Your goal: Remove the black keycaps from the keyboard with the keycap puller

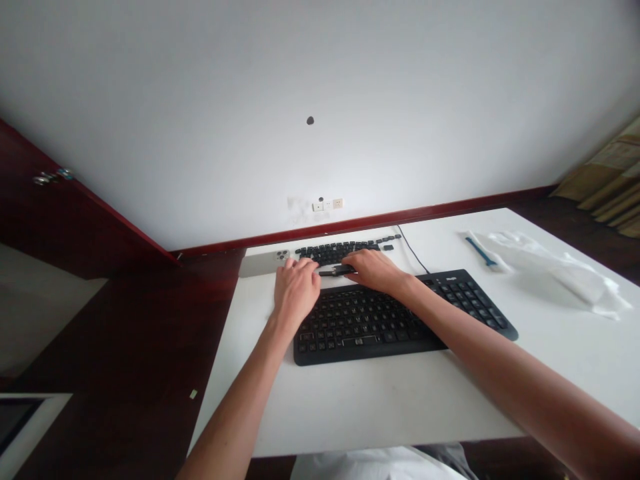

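A black keyboard [350, 317] lies on the white table in front of me, many of its key places bare of caps. Just beyond its back edge, a long dark keycap, which looks like the space bar [336, 271], is held between my two hands. My left hand [299, 283] pinches near its left end with curled fingers. Around its right end close the fingers of my right hand [373, 268], whose forearm crosses over the keyboard. Loose black keycaps [340, 252] lie in rows behind the hands, partly hidden by them.
Left of the keycaps lies a pale phone [260, 265] with its camera lenses up. A blue brush [481, 252] and a crumpled white plastic bag [555, 267] lie to the right. The keyboard cable [413, 248] runs over the table's back edge towards the wall.
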